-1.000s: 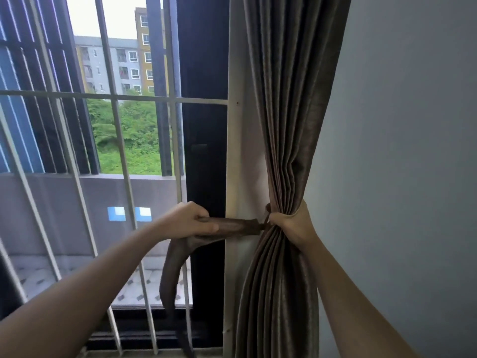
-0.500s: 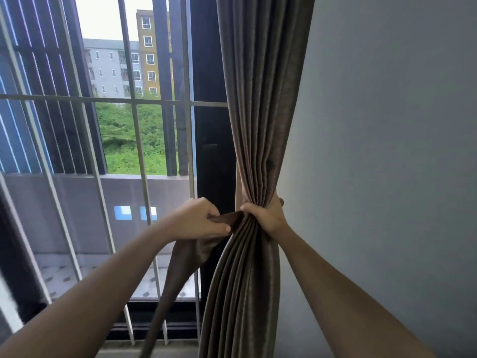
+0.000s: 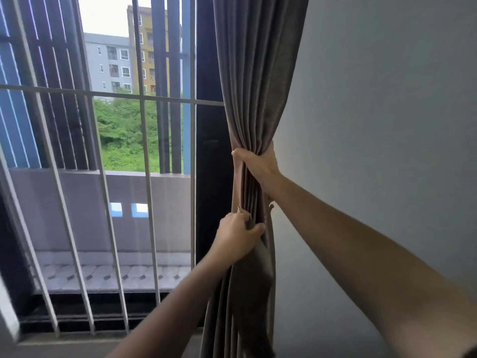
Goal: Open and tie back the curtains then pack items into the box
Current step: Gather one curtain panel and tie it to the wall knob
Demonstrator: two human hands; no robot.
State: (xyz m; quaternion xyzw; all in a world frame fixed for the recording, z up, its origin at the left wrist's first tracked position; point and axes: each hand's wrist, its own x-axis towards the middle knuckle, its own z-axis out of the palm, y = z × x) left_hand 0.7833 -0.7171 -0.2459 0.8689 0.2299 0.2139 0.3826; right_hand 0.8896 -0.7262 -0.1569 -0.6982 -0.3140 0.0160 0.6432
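Figure: gathering a curtain at the window edge. A brown pleated curtain (image 3: pixel 254 73) hangs bunched between the barred window (image 3: pixel 144 151) on the left and the pale grey wall (image 3: pixel 387 125) on the right. The person's right hand (image 3: pixel 259 164) grips the bunch at its narrowest point, fingers wrapped around the folds from the wall side, with the fingertips (image 3: pixel 236 152) showing at the curtain's window-side edge. Below it, and apart from it, the left hand (image 3: pixel 238 235) closes on the same bunch from the window side; its thumb (image 3: pixel 255 228) presses across the front folds, and a small folded end of matching brown fabric (image 3: pixel 244 211) sticks up just above the knuckles. Whether this end belongs to a tie-back strip or to the curtain itself cannot be told. A wider brown flap (image 3: pixel 258 270) hangs from under the left hand, lying against the lower folds. Both forearms reach up from the lower edge of the view. Beyond the bars appear a balcony parapet (image 3: pixel 129 192), green vegetation (image 3: pixel 121 135) and apartment blocks (image 3: pixel 116 65). No box is in view.
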